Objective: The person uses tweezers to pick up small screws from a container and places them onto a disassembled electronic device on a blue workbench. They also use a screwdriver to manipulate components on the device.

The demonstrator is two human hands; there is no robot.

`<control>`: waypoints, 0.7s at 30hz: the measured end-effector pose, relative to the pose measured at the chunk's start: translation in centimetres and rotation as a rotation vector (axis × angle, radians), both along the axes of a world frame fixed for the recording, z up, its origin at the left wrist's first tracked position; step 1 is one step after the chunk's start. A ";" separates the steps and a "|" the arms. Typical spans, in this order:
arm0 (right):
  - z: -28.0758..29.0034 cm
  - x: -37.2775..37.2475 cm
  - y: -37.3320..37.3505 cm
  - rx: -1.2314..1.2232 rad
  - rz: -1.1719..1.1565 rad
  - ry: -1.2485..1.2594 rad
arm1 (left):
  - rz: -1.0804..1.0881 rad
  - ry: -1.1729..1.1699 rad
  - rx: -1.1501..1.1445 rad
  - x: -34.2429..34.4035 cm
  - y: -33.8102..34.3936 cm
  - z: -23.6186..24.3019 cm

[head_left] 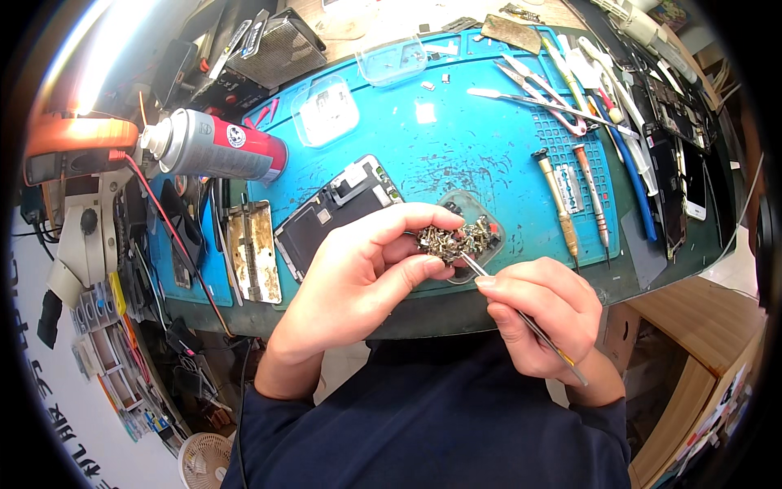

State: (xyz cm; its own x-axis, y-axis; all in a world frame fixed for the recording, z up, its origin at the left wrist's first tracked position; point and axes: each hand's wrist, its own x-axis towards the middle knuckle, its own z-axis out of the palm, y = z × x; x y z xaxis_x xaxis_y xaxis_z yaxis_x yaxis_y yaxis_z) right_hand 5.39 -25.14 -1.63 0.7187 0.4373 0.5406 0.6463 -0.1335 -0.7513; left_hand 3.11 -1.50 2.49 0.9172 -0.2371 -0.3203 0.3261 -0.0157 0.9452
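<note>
Left hand (358,277): my fingers close on a clump of small screws (453,240), above the worktop's near edge.
Right hand (542,314): pinches tweezers (521,314); tips touch the clump.

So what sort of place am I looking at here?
Most likely a phone repair bench. A blue work mat carries an opened phone, screwdrivers and tweezers. The left hand holds a clump of tiny screws, and the right hand picks at it with tweezers.
</note>
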 end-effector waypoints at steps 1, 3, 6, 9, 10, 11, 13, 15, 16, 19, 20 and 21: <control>0.0 0.0 0.0 0.000 -0.003 0.002 | -0.005 0.000 0.011 0.0 0.1 0.0; 0.1 0.0 0.0 0.003 -0.007 0.007 | -0.006 -0.001 0.016 0.0 0.1 0.0; 0.1 -0.1 -0.1 0.006 -0.010 0.010 | 0.005 0.001 -0.002 -0.1 0.0 0.2; 0.0 -0.1 -0.1 0.003 -0.016 0.012 | 0.004 0.004 -0.009 -0.1 0.0 0.2; 0.1 -0.1 -0.1 0.003 -0.016 0.013 | 0.002 0.003 -0.005 -0.1 0.0 0.1; 0.1 -0.1 -0.1 0.002 -0.016 0.013 | -0.001 0.002 0.000 -0.1 0.0 0.1; 0.1 -0.1 -0.1 0.001 -0.017 0.012 | 0.002 0.003 -0.002 -0.2 0.1 0.1; 0.1 -0.1 -0.1 0.001 -0.018 0.009 | 0.005 0.002 -0.005 -0.2 0.0 0.1; 0.0 -0.1 -0.2 0.001 -0.018 0.009 | 0.006 0.000 -0.007 -0.2 0.0 0.1; 0.0 -0.1 -0.2 0.001 -0.019 0.007 | 0.011 0.004 -0.020 -0.2 0.0 0.1; 0.0 -0.1 -0.2 0.002 -0.019 0.006 | 0.013 0.008 -0.026 -0.2 0.0 0.1; -0.1 -0.1 -0.2 0.003 -0.019 0.005 | 0.016 0.002 -0.036 -0.2 0.0 0.1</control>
State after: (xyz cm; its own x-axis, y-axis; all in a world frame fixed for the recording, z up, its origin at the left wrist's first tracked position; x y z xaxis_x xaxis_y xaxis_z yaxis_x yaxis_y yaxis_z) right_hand 5.29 -25.31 -1.68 0.7295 0.4217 0.5385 0.6400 -0.1431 -0.7549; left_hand 2.91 -1.54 2.61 0.9202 -0.2338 -0.3140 0.3282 0.0234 0.9443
